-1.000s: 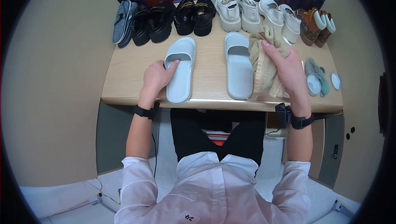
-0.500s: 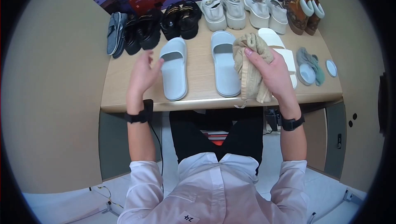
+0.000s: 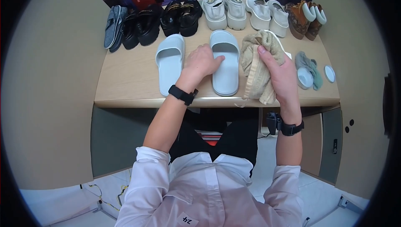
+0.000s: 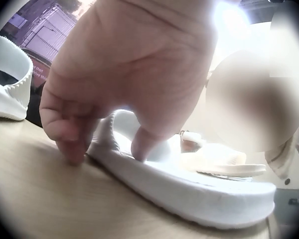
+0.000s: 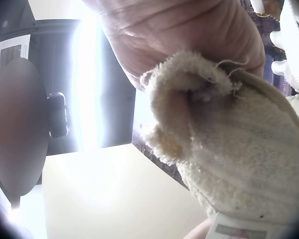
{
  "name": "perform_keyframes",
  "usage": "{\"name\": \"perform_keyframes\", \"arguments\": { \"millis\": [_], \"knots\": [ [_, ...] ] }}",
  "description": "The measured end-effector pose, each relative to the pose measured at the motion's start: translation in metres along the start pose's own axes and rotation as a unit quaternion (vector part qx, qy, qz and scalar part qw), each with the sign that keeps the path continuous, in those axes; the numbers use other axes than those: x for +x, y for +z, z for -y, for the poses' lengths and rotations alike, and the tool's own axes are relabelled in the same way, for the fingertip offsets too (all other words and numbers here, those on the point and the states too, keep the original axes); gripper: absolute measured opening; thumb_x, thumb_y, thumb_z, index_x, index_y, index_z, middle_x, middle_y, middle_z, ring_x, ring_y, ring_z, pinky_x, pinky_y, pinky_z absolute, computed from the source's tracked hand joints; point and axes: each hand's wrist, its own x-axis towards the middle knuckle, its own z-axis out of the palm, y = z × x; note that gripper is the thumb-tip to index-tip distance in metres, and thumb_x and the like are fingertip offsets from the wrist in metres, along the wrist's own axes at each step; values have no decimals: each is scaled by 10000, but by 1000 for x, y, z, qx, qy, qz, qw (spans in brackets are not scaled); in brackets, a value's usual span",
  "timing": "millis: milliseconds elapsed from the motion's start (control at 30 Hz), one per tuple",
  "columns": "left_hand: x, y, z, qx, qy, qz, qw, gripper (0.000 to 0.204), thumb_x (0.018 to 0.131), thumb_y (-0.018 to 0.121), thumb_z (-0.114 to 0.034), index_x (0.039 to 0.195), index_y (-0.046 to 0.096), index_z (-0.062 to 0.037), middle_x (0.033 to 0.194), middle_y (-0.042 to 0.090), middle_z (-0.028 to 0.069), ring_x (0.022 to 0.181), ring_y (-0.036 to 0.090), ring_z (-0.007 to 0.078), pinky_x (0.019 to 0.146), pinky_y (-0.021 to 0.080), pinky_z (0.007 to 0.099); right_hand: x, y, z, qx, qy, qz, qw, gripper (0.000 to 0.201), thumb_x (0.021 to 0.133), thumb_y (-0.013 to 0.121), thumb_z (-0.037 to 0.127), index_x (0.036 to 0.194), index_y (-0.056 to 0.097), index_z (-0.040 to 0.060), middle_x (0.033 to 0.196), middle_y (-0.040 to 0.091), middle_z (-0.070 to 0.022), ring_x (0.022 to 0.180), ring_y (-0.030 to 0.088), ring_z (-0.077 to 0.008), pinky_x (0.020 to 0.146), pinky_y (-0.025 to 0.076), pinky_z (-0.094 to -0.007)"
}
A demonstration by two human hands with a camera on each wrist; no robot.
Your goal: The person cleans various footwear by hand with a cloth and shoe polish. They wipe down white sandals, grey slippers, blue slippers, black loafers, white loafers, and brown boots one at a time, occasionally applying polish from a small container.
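Two light blue slippers stand side by side on the wooden table, toes facing away. My left hand is at the near side wall of the right-hand slipper; its thumb lies on the insole. In the left wrist view the thumb of the left hand reaches inside this slipper, with the fingers bent down outside it. The other slipper stands untouched to the left. My right hand grips a bunched beige cloth, thumb on top; the right wrist view shows its fluffy pile close up.
Along the back stand grey-blue shoes, black shoes, white shoes and brown boots. At right lie a round white container, a grey-green cloth and a white lid. The table's front edge is near.
My left hand has left the left-hand slipper and moved right to the other one. The right hand still holds the cloth, now a little left of where it was at first.
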Motion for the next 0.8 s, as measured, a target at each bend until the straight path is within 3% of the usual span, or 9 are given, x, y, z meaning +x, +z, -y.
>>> {"name": "perform_keyframes", "arguments": {
  "millis": [167,367,433,467,500,533,633,733,800],
  "knots": [
    [11,6,8,-27,-27,-38,999,482,1073,623,-351,1236,595,102,1143,753,329,1142,715,514,1023,544,574,5,5,-10,1,-14,7,1000,386,1061,782,278,1305,747,-19,1103,799,-54,938,738,-95,845,603,-288],
    [-15,-25,14,-208,-4,-130,969,395,1014,652,-180,1293,531,72,1116,746,308,1078,720,511,982,577,518,21,11,-26,-129,-45,-39,990,398,1039,789,306,1303,755,9,1052,807,-89,903,742,-134,831,593,-318],
    [-16,-12,23,-367,37,-166,915,426,1026,686,-134,1388,538,35,1172,749,186,1032,743,308,931,590,410,25,23,-32,-185,-71,-67,978,415,1026,795,323,1303,754,17,1028,808,-115,898,749,-170,835,591,-340],
    [-22,-13,21,-457,68,-156,873,434,1037,698,-146,1413,552,13,1213,748,150,1029,733,235,914,584,373,30,29,-39,-186,-124,-52,973,422,1024,784,324,1309,745,15,1075,796,-178,984,766,-272,901,585,-383],
    [-29,-14,20,-542,99,-144,822,442,1047,711,-158,1438,566,-9,1254,748,114,1025,724,162,898,579,335,31,35,-41,-193,-128,-58,971,417,1027,778,318,1312,743,15,1096,789,-191,1016,761,-300,921,580,-396],
    [-35,-22,23,-562,120,-78,815,518,1040,737,-124,1516,556,-28,1280,744,57,1120,699,123,967,570,307,31,41,-41,-201,-135,-64,968,412,1029,772,311,1315,741,16,1117,781,-204,1048,756,-328,941,575,-410],
    [-70,-44,17,-672,25,67,737,574,1045,735,-154,1564,523,-31,1330,725,79,1206,696,171,1067,559,352,34,55,-44,-213,-161,-73,961,427,1029,762,301,1345,723,17,1214,728,-234,1152,709,-417,1005,549,-457],
    [-76,-20,49,-772,95,158,608,637,1086,701,-291,1622,468,-37,1459,667,118,1313,673,227,1140,546,414,22,72,-35,-222,-202,-78,951,449,1028,759,309,1372,709,24,1218,697,-223,1166,690,-415,1016,538,-457],
    [-85,-12,61,-811,124,152,551,669,1112,659,-385,1635,446,-27,1501,643,135,1311,688,256,1132,565,433,14,77,-26,-229,-195,-66,951,449,1031,755,311,1374,708,25,1199,697,-220,1148,692,-409,1010,539,-456]
  ]
}}
